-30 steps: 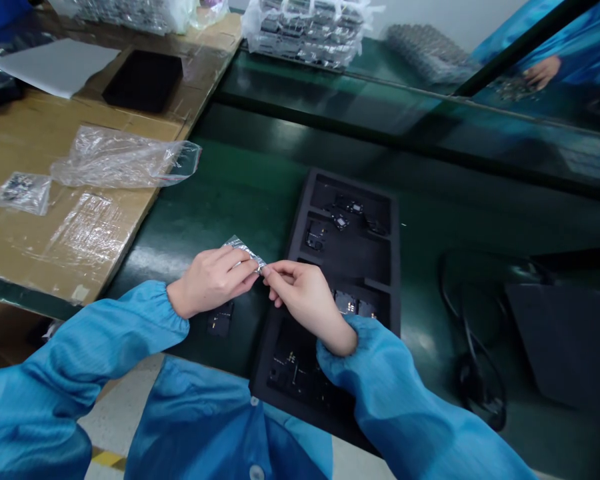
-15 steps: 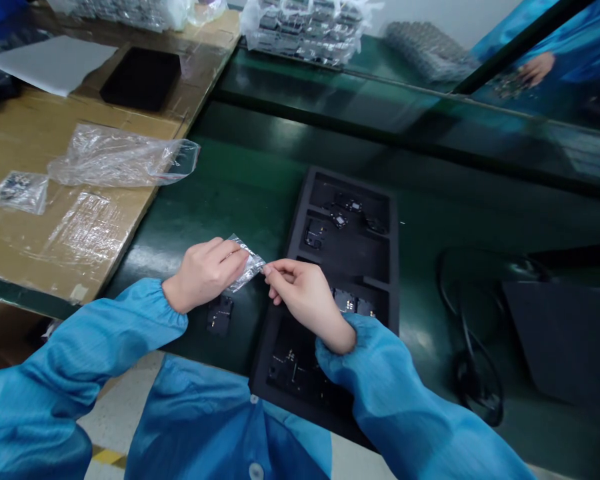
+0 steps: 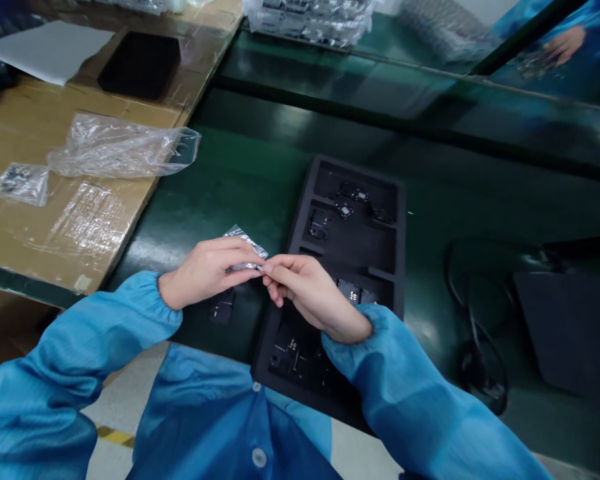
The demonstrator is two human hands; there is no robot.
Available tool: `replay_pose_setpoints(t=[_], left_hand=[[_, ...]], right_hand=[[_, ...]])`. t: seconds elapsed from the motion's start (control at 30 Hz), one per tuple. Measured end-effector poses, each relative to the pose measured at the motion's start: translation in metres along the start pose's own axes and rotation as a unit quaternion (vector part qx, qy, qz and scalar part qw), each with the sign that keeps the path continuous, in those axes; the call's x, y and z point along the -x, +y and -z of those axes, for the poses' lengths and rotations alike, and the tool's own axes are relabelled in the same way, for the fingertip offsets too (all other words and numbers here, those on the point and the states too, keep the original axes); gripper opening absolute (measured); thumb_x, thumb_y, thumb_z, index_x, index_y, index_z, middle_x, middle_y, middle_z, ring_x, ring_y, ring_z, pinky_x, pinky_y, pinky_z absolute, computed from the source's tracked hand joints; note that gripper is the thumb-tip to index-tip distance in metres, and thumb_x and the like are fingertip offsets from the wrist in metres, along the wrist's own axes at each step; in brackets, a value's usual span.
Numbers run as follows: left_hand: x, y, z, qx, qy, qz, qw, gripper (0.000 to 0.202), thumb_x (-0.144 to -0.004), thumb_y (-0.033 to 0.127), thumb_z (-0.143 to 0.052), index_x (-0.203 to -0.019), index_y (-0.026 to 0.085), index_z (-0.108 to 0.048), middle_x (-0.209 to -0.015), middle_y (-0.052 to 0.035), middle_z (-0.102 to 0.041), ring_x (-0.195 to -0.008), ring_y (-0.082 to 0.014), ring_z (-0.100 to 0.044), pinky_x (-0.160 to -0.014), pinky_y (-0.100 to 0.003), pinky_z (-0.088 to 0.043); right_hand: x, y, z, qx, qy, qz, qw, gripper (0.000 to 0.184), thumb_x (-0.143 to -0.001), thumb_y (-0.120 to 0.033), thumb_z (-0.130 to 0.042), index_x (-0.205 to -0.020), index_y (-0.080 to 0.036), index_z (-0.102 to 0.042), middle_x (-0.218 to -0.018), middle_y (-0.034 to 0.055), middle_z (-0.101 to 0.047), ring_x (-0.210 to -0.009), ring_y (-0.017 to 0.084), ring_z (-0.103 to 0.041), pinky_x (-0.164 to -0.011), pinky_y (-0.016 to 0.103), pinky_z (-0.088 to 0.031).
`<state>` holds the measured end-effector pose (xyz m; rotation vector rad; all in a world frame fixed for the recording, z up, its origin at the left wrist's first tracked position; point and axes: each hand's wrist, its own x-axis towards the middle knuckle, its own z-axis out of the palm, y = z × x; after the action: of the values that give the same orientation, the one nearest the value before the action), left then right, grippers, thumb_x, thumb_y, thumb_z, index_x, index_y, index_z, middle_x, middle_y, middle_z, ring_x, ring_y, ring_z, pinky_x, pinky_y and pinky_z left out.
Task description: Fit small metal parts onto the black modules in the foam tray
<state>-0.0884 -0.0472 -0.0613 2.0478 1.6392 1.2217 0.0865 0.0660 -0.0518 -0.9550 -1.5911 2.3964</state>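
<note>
- Left fingertips have come forward to meet the right ones at the bag's corner; half a second ago the left hand (image 3: 207, 270) lay farther back and more of the bag showed.
- Both hands now pinch the small shiny bag (image 3: 246, 236): the left hand has it between thumb and fingers, partly covering it, and the right hand (image 3: 305, 288) grips its near-right corner between thumb and forefinger.
- That bag is held above the green table (image 3: 230, 190), just left of the black tray (image 3: 401, 227); whatever it may contain is hidden.
- One flat dark part (image 3: 222, 311) lies on the table below the left hand, partly covered by it.
- Several small dark parts (image 3: 345, 210) sit in the tray's compartments; the right forearm crosses over its near half.
- Cardboard (image 3: 10, 233) at the left bears a crumpled clear bag (image 3: 113, 148), a packet of small pieces (image 3: 20, 183), a black box (image 3: 140, 65) and white paper (image 3: 50, 50).
- Black cable (image 3: 474, 327) lies to the right of the tray.
- Upper right, a co-worker's hand (image 3: 566, 45) rests over blurred small pieces.
</note>
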Motion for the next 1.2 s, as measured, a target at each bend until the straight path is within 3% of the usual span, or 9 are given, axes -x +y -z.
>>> replay_pose_setpoints(t=[0.17, 0.37, 0.5, 0.53, 0.6, 0.7, 0.83, 0.97, 1.2], left_hand=[[0.005, 0.007, 0.013, 0.071, -0.002, 0.035, 0.997, 0.010, -0.088, 0.023, -0.073, -0.096, 0.018, -0.076, -0.093, -0.0055, -0.077, -0.083, -0.0147, -0.073, -0.076, -0.025, -0.060], [0.012, 0.010, 0.024, 0.065, 0.024, 0.061, 0.996, 0.008, -0.088, 0.026, -0.074, -0.090, 0.019, -0.078, -0.089, -0.0053, -0.077, -0.075, -0.0133, -0.070, -0.066, -0.023, -0.057], [0.016, 0.008, 0.035, 0.044, 0.065, 0.098, 0.992, 0.009, -0.086, 0.027, -0.075, -0.084, 0.018, -0.077, -0.086, -0.0044, -0.076, -0.069, -0.0116, -0.066, -0.058, -0.021, -0.051], [0.019, 0.006, 0.038, 0.035, 0.078, 0.116, 0.990, 0.009, -0.085, 0.027, -0.075, -0.083, 0.018, -0.076, -0.085, -0.0039, -0.075, -0.067, -0.0109, -0.065, -0.057, -0.021, -0.049], [0.024, 0.001, 0.043, 0.023, 0.092, 0.156, 0.983, 0.008, -0.084, 0.025, -0.076, -0.082, 0.017, -0.076, -0.084, -0.0031, -0.074, -0.066, -0.0099, -0.062, -0.056, -0.020, -0.047], [0.034, -0.005, 0.045, 0.027, 0.087, 0.202, 0.975, 0.010, -0.083, 0.026, -0.076, -0.082, 0.017, -0.076, -0.083, -0.0029, -0.073, -0.065, -0.0094, -0.060, -0.055, -0.020, -0.046], [0.045, -0.007, 0.043, 0.044, 0.056, 0.212, 0.975, 0.012, -0.083, 0.028, -0.075, -0.080, 0.016, -0.076, -0.083, -0.0038, -0.073, -0.061, -0.0085, -0.058, -0.054, -0.020, -0.045], [0.050, -0.005, 0.042, 0.054, 0.027, 0.240, 0.969, 0.014, -0.085, 0.029, -0.072, -0.081, 0.016, -0.075, -0.087, -0.0047, -0.073, -0.065, -0.0098, -0.060, -0.054, -0.019, -0.046], [0.051, 0.000, 0.042, 0.064, 0.001, 0.290, 0.955, 0.018, -0.089, 0.033, -0.067, -0.087, 0.016, -0.071, -0.088, -0.0036, -0.070, -0.070, -0.0111, -0.061, -0.056, -0.019, -0.048]], right_hand=[[0.005, -0.003, -0.007, -0.010, -0.048, -0.016, 0.999, 0.030, -0.075, -0.040, -0.081, -0.071, -0.014, -0.069, -0.065, 0.0028, -0.062, -0.051, 0.011, -0.054, -0.045, 0.018, -0.045], [0.001, -0.006, -0.018, -0.003, -0.066, -0.010, 0.998, 0.033, -0.077, -0.045, -0.081, -0.074, -0.014, -0.068, -0.067, 0.0025, -0.061, -0.053, 0.013, -0.054, -0.045, 0.020, -0.046], [-0.004, -0.003, -0.018, 0.130, -0.054, 0.059, 0.988, 0.024, -0.090, -0.037, -0.068, -0.079, -0.016, -0.068, -0.067, 0.0012, -0.061, -0.054, 0.015, -0.056, -0.050, 0.023, -0.048], [-0.004, -0.001, -0.018, 0.211, -0.042, 0.094, 0.972, 0.017, -0.092, -0.030, -0.066, -0.081, -0.016, -0.068, -0.068, 0.0004, -0.062, -0.056, 0.015, -0.057, -0.053, 0.024, -0.049], [-0.002, 0.005, -0.022, 0.388, -0.031, 0.165, 0.906, 0.003, -0.091, -0.014, -0.068, -0.090, -0.016, -0.070, -0.078, 0.0007, -0.064, -0.064, 0.016, -0.060, -0.062, 0.027, -0.051], [0.005, 0.015, -0.033, 0.573, -0.056, 0.214, 0.789, 0.025, -0.086, -0.010, -0.079, -0.108, -0.014, -0.067, -0.100, 0.0064, -0.064, -0.086, 0.024, -0.064, -0.075, 0.033, -0.054], [0.008, 0.021, -0.048, 0.676, -0.077, 0.201, 0.705, 0.045, -0.085, -0.024, -0.087, -0.121, -0.012, -0.062, -0.109, 0.0110, -0.059, -0.099, 0.031, -0.061, -0.078, 0.039, -0.057], [0.002, 0.023, -0.051, 0.702, -0.096, 0.196, 0.678, 0.048, -0.086, -0.030, -0.088, -0.122, -0.012, -0.062, -0.109, 0.0104, -0.058, -0.097, 0.031, -0.060, -0.077, 0.040, -0.057], [-0.002, 0.023, -0.048, 0.681, -0.107, 0.178, 0.702, 0.053, -0.084, -0.028, -0.090, -0.125, -0.014, -0.060, -0.108, 0.0090, -0.058, -0.099, 0.030, -0.061, -0.076, 0.038, -0.056]])
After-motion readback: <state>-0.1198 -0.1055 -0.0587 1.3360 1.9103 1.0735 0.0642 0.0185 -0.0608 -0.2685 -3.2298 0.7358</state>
